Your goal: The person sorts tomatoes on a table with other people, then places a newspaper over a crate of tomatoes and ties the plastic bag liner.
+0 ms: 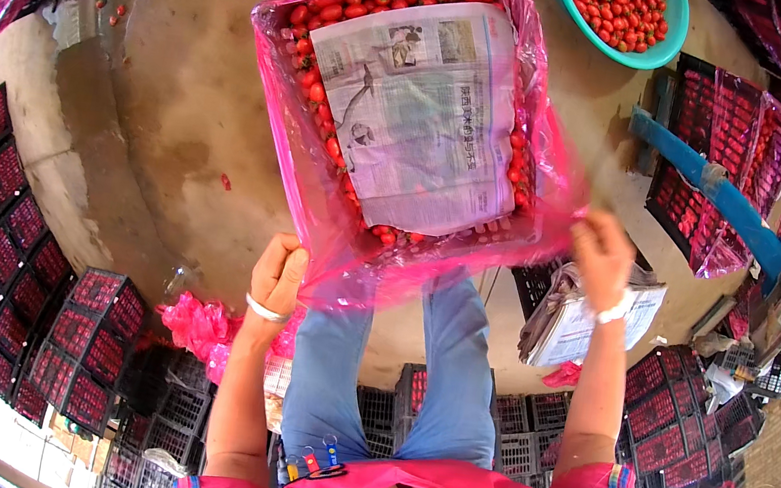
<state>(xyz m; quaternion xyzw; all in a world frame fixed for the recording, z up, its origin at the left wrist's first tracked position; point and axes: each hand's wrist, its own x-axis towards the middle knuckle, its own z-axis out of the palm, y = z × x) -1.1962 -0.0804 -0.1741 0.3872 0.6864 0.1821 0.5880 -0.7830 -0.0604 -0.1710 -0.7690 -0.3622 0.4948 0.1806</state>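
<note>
A crate full of small red tomatoes (317,94) stands in front of me, lined with a pink plastic bag (275,143). Over the middle of the tomatoes lies a sheet of newspaper (428,120), leaving tomatoes bare along the sides. My left hand (278,273) is closed on the near left corner of the bag. At the near right, my right hand (600,259) pinches the bag's edge. Between both hands the film is stretched across the near side of the crate. The crate's own walls are mostly hidden by the bag.
A turquoise basin (678,30) of tomatoes sits at the far right. Beside my right forearm lies a newspaper stack (589,322). Black crates (82,341) are piled at left, behind me and at right. A blue bar (708,184) juts in from the right. Crumpled pink bags (199,325) lie near my left arm.
</note>
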